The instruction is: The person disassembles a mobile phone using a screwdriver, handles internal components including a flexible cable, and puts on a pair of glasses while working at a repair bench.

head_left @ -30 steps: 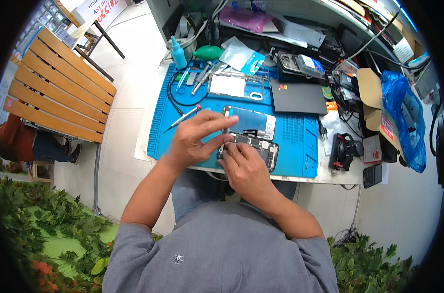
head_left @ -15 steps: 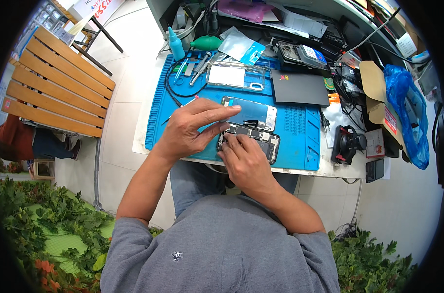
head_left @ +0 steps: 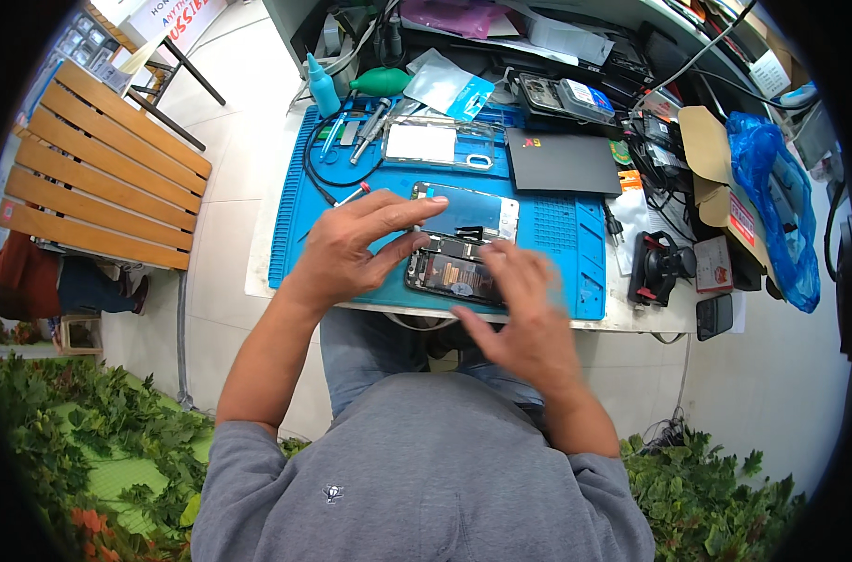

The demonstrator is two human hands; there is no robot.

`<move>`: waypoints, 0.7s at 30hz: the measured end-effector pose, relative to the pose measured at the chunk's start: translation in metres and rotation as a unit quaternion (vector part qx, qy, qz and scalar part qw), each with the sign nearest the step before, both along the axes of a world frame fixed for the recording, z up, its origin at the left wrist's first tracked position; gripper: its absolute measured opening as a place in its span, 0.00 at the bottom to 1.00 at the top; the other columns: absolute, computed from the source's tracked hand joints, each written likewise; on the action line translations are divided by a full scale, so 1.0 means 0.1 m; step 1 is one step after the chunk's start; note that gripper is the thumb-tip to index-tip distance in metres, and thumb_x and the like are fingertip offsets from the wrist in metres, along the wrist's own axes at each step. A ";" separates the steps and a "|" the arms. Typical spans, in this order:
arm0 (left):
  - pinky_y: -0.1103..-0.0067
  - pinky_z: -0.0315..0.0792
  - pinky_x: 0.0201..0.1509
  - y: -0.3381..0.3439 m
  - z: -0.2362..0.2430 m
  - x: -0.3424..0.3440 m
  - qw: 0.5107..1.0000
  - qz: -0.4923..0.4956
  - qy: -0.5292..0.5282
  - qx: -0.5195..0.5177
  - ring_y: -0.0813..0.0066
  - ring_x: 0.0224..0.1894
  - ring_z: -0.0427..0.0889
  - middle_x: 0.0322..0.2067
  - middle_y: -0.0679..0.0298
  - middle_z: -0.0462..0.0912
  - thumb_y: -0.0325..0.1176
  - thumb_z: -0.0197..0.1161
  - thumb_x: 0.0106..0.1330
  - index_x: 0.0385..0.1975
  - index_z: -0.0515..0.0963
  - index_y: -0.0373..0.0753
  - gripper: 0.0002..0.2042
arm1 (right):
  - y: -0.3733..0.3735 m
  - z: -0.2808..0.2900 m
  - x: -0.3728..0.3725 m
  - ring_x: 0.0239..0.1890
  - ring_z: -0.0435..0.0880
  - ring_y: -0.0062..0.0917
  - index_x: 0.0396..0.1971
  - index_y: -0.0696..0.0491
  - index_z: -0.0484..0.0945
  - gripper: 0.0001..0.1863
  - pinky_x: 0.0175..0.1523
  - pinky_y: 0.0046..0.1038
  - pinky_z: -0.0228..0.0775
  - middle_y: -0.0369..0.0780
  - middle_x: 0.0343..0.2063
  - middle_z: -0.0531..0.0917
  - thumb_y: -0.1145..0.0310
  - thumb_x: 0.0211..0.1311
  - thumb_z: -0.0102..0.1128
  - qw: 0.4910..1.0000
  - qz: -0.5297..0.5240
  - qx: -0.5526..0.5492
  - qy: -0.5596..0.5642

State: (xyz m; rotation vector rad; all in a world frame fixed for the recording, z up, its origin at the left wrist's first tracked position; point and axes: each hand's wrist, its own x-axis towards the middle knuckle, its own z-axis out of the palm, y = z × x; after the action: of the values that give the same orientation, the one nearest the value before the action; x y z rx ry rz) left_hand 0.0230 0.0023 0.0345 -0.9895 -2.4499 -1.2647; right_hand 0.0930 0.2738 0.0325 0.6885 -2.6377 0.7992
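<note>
An opened phone lies on the blue repair mat [head_left: 351, 187] in front of me. Its dark lower half, the phone body [head_left: 454, 279], shows a battery and inner parts, while the screen panel [head_left: 477, 208] sits just beyond, with a small black piece along the edge between them. My left hand [head_left: 355, 245] reaches in from the left, index finger over the panel's left end and thumb by the phone body's upper left corner, with a gap between the two. Blurred by motion, my right hand [head_left: 529, 314] hovers over the body's right end with fingers spread, covering that end.
Toward the back are a clear frame [head_left: 440, 143], screwdrivers [head_left: 370, 131], a blue bottle [head_left: 322, 86] and a green air blower [head_left: 381, 81]. A black box [head_left: 563, 161] stands behind the phone. Cables, a black clamp-like device [head_left: 658, 267] and another phone [head_left: 714, 317] crowd the right.
My right hand has lifted from the left part of the phone body and swung right, its fingers spreading. My left hand keeps its place by the phone. The whole view has shifted slightly.
</note>
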 end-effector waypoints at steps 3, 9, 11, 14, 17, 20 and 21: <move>0.73 0.88 0.51 -0.02 -0.02 0.02 1.000 0.021 -0.015 0.008 0.66 0.47 0.95 0.55 0.55 0.93 0.21 0.77 0.69 0.68 0.86 0.42 0.26 | 0.42 -0.04 -0.06 0.61 0.82 0.49 0.65 0.61 0.80 0.41 0.67 0.44 0.77 0.51 0.61 0.86 0.62 0.52 0.88 0.998 -0.007 -0.007 -0.068; 0.72 0.88 0.51 -0.02 0.01 0.05 0.999 0.024 -0.031 0.022 0.65 0.48 0.95 0.55 0.54 0.93 0.21 0.76 0.69 0.68 0.86 0.42 0.26 | 0.66 -0.24 -0.18 0.57 0.84 0.44 0.63 0.60 0.82 0.40 0.64 0.42 0.80 0.48 0.58 0.88 0.64 0.48 0.90 0.993 0.042 -0.058 -0.090; 0.71 0.88 0.53 -0.03 0.00 0.05 1.000 0.009 0.005 0.014 0.64 0.49 0.96 0.54 0.53 0.93 0.21 0.75 0.70 0.70 0.85 0.41 0.26 | 0.71 -0.26 -0.24 0.55 0.85 0.43 0.61 0.59 0.84 0.39 0.63 0.41 0.81 0.47 0.57 0.89 0.64 0.47 0.90 0.993 0.050 -0.065 -0.085; 0.69 0.89 0.55 -0.02 0.04 0.07 1.000 0.009 0.001 0.002 0.63 0.50 0.96 0.55 0.52 0.93 0.19 0.72 0.70 0.71 0.84 0.40 0.28 | 0.70 -0.30 -0.29 0.53 0.86 0.42 0.59 0.59 0.85 0.37 0.60 0.40 0.82 0.46 0.56 0.90 0.66 0.46 0.89 0.994 0.060 -0.069 -0.061; 0.69 0.88 0.58 -0.03 0.04 0.07 1.000 0.017 -0.003 -0.012 0.62 0.51 0.96 0.56 0.52 0.93 0.16 0.69 0.69 0.72 0.82 0.40 0.30 | 0.69 -0.33 -0.32 0.52 0.86 0.41 0.58 0.59 0.86 0.35 0.59 0.39 0.83 0.45 0.55 0.90 0.67 0.46 0.88 0.995 0.063 -0.065 -0.043; 0.69 0.88 0.59 0.00 0.05 0.06 1.000 0.016 0.000 -0.016 0.62 0.54 0.95 0.57 0.52 0.93 0.16 0.69 0.69 0.72 0.83 0.40 0.30 | 0.69 -0.31 -0.35 0.53 0.86 0.40 0.57 0.59 0.86 0.35 0.59 0.39 0.83 0.45 0.55 0.90 0.68 0.46 0.87 0.995 0.067 -0.062 -0.049; 0.69 0.88 0.59 0.01 0.05 0.05 1.000 0.017 0.000 -0.016 0.62 0.54 0.95 0.57 0.52 0.93 0.16 0.69 0.69 0.72 0.83 0.40 0.30 | 0.69 -0.30 -0.36 0.53 0.86 0.40 0.57 0.59 0.86 0.35 0.59 0.39 0.83 0.45 0.55 0.90 0.68 0.45 0.87 0.994 0.069 -0.060 -0.053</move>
State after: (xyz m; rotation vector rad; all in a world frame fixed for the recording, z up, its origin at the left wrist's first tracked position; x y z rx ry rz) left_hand 0.0285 0.0032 0.0394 -0.9521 -2.4839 -1.2186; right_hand 0.0570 0.3427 0.0022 0.8242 -2.6298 1.0519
